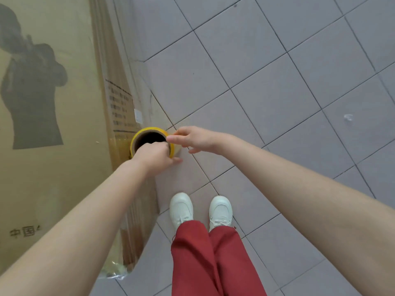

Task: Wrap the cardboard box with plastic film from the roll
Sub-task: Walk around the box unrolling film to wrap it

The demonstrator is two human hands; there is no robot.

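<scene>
Both forearms are bare and reach forward and down. The left hand (154, 154) is at the roll (149, 130): its fingers hook into the open core, the thumb lies outside the wall, and the wrist is bent down. It grips the roll end. The right hand (197, 139) comes in from the right. Its thumb and index finger are pinched together at the roll's outer rim, and the other fingers hang loosely apart below. I cannot tell whether it pinches the film edge or the rim itself.

The roll has a brown cardboard tube with a dark hollow centre and a glossy yellow-tinted film winding around it. It is held upright, right against the side of the cardboard box (53, 171).

The box is large, matte tan and flat-faced, and fills the left of the view. It carries a dark printed figure (32, 88), a text label (119, 105) on its side and printed characters low down. The plastic film (136, 221) already covers the box side. It is shiny and streaked with vertical creases, and it bunches in a crinkled wad at the lower corner.

The floor tiles (277, 99) are smooth pale grey squares with dark grout. A small clear scrap (348, 117) lies on them. White shoes (181, 208) and red trousers (213, 263) are below the hands.
</scene>
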